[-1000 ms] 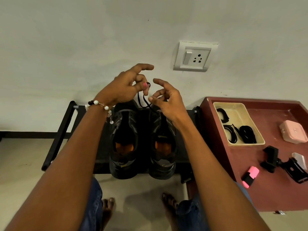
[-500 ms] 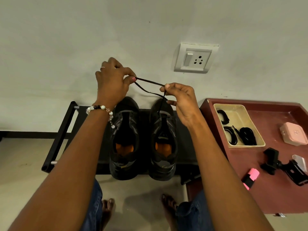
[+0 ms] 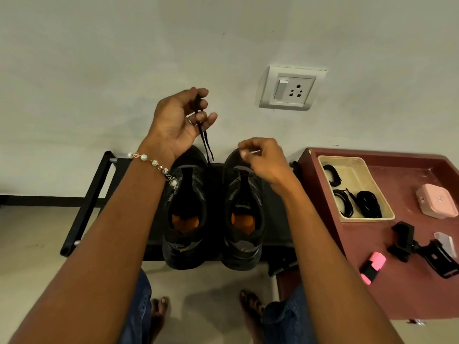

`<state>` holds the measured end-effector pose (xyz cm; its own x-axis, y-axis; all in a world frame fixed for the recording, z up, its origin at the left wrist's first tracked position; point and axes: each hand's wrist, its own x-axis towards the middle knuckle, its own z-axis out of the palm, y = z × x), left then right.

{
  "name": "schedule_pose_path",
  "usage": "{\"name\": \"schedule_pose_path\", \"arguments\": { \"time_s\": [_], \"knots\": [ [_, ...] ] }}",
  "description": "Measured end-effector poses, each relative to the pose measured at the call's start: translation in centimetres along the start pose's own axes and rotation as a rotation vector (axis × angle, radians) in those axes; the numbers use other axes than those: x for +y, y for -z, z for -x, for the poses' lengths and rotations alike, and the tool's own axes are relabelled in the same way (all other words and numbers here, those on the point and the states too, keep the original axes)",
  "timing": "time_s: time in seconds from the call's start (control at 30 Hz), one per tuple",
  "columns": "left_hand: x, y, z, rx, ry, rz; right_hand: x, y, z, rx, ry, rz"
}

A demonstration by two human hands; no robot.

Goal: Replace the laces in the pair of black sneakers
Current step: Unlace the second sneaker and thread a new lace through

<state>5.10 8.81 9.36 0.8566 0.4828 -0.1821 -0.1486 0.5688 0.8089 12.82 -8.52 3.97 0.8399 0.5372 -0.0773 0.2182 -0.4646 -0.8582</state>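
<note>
Left hand [image 3: 182, 120] holds black lace [image 3: 204, 135] hanging vertically.

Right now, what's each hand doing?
Left hand: pinching a black lace.
Right hand: fingers curled over the right sneaker; any grip cannot be told.

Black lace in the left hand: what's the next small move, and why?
Probably set the bunched black lace into the beige plastic tray. The left hand holds it clear of both black sneakers, which look unlaced, and the tray holds more coiled laces.
</note>
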Motion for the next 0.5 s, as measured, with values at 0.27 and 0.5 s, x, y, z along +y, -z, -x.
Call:
{"name": "schedule_pose_path", "arguments": {
  "time_s": [0.27, 0.5],
  "knots": [
    [0.0, -2.3, 1.5, -0.418, -0.062, -0.785, -1.5, -0.6, -0.2, 0.01, 0.282, -0.288],
    [0.1, -0.2, 0.0, -0.06, -0.231, -0.742, -0.8, 1.6, 0.2, 0.004, 0.159, -0.446]
  ]
}}
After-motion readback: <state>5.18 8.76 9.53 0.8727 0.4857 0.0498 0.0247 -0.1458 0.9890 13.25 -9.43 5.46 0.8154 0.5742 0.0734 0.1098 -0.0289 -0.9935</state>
